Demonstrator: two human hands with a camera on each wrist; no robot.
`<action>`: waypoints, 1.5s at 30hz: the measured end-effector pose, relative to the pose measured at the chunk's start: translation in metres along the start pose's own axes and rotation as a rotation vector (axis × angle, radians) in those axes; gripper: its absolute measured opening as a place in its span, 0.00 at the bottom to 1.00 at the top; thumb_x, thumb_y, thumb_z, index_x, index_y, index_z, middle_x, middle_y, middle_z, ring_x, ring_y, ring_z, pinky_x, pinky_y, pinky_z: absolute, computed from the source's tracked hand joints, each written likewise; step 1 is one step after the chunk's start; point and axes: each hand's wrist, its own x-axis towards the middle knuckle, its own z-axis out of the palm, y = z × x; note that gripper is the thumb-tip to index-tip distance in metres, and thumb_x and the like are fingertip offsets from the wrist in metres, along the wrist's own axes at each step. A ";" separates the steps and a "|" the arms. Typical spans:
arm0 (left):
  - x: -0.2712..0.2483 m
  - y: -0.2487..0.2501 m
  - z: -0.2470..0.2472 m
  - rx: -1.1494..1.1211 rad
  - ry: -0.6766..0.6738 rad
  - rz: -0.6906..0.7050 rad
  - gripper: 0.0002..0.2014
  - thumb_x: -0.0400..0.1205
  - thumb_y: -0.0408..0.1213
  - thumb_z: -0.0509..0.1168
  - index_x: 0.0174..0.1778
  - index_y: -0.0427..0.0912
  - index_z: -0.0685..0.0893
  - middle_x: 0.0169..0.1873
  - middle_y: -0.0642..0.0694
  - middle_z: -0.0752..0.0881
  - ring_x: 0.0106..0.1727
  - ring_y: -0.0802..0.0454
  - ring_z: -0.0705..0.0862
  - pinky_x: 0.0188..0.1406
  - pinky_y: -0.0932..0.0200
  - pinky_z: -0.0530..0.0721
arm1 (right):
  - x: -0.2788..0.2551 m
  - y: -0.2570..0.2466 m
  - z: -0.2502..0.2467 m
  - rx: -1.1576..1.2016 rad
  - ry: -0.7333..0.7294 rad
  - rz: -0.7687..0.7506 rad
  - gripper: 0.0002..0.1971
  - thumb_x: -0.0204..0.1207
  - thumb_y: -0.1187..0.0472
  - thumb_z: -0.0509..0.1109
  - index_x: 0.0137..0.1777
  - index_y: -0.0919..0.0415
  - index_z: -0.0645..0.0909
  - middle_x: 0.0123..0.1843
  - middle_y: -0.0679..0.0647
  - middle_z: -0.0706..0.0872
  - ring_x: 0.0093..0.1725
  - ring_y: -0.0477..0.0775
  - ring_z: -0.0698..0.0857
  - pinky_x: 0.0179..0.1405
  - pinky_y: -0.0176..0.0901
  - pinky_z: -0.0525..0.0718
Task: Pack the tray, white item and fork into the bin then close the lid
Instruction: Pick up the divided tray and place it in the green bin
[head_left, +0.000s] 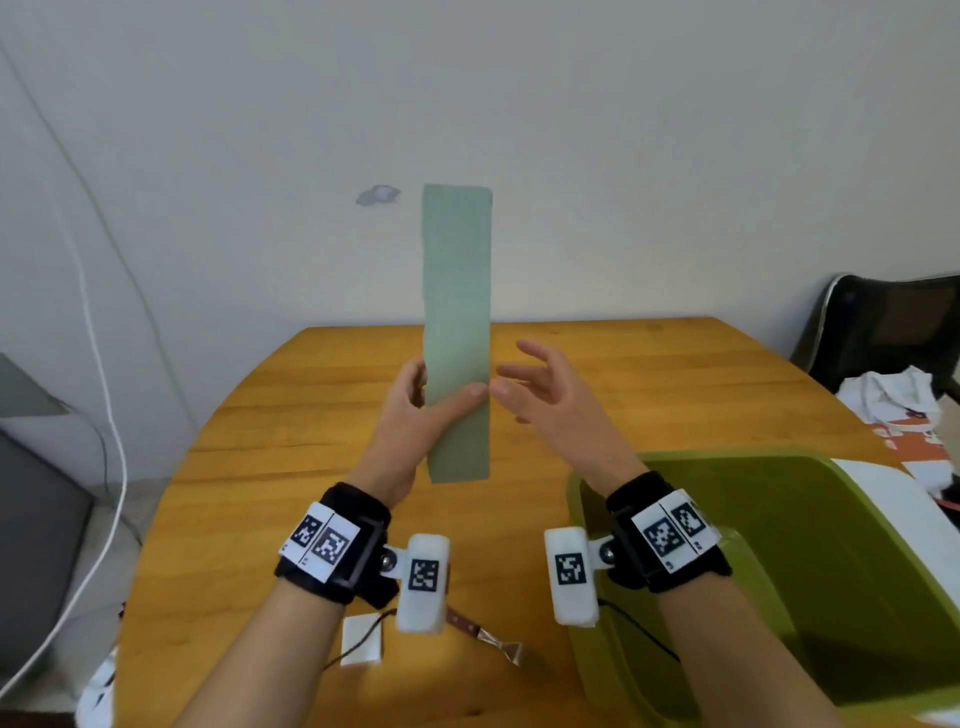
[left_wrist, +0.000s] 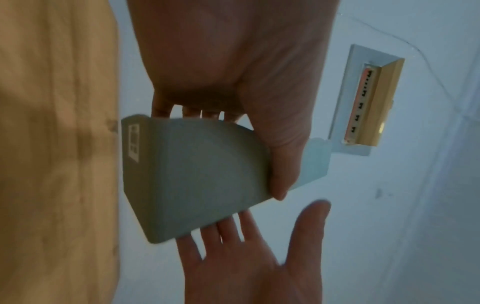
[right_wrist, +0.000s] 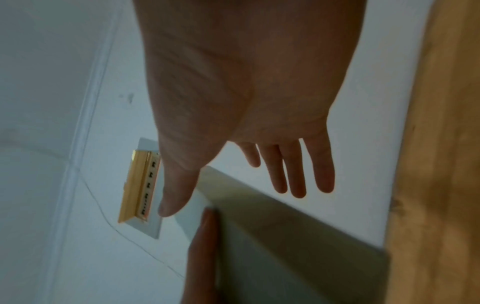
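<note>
My left hand (head_left: 415, 410) holds a long pale green tray (head_left: 458, 291) upright above the wooden table (head_left: 675, 374), thumb across its front and fingers behind; in the left wrist view the tray (left_wrist: 197, 176) sits under that thumb. My right hand (head_left: 540, 389) is open just right of the tray, its fingers spread beside the tray's edge; the right wrist view shows the tray (right_wrist: 280, 242) below those fingers. The green bin (head_left: 810, 582) stands open at the lower right. A white item (head_left: 362, 638) and a fork (head_left: 483, 635) with a brown handle lie near the front edge.
A white lid (head_left: 883, 499) lies behind the bin. A black chair (head_left: 893, 332) with clothes on it stands at the right. White cables (head_left: 111, 441) hang down the wall at the left, beside a grey box (head_left: 31, 545).
</note>
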 end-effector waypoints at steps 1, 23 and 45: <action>-0.001 0.001 0.015 0.002 -0.001 0.017 0.36 0.68 0.49 0.82 0.72 0.48 0.79 0.63 0.45 0.88 0.63 0.44 0.88 0.61 0.41 0.89 | -0.001 -0.004 -0.005 0.072 0.002 -0.014 0.57 0.55 0.26 0.82 0.83 0.49 0.66 0.71 0.48 0.86 0.68 0.46 0.86 0.68 0.55 0.85; -0.018 -0.019 0.226 0.533 -0.036 0.582 0.41 0.72 0.21 0.73 0.79 0.48 0.66 0.72 0.48 0.71 0.75 0.55 0.72 0.75 0.59 0.76 | -0.016 0.010 -0.170 0.039 0.551 -0.222 0.43 0.59 0.37 0.87 0.71 0.51 0.73 0.63 0.47 0.85 0.60 0.47 0.87 0.58 0.51 0.90; 0.004 -0.094 0.184 0.170 0.262 -0.739 0.20 0.87 0.50 0.61 0.58 0.36 0.86 0.44 0.34 0.91 0.43 0.40 0.88 0.46 0.49 0.86 | -0.015 0.112 -0.250 -0.978 -0.894 -0.031 0.46 0.67 0.49 0.84 0.80 0.54 0.61 0.51 0.60 0.87 0.39 0.53 0.85 0.34 0.43 0.87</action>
